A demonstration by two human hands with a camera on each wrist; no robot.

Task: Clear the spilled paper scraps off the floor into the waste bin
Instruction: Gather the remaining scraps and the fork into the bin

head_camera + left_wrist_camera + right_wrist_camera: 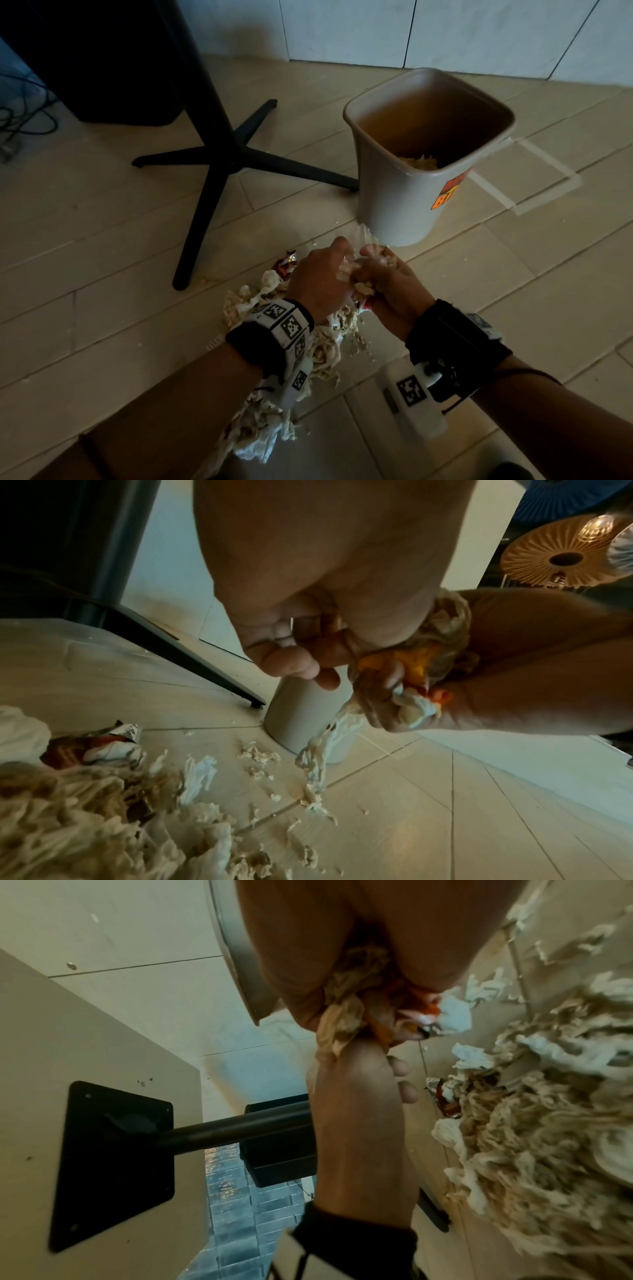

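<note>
Both hands, left hand [317,277] and right hand [385,284], close together round a wad of paper scraps [356,274] just before the waste bin [394,202], light, soft, loose stuff likely to shed, best cupped from underneath, with the pile [318,353] lying farther from it.

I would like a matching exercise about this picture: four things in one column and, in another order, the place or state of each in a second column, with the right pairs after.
Things:
1. waste bin
2. bundle of scraps
3. pile of scraps
4. black table base

Places or states:
A. lies on the floor under the wrists
B. stands upright, open, with some scraps inside
C. stands on the floor left of the bin
D. gripped between the left hand and the right hand

Pairs: 1-B, 2-D, 3-A, 4-C
</note>
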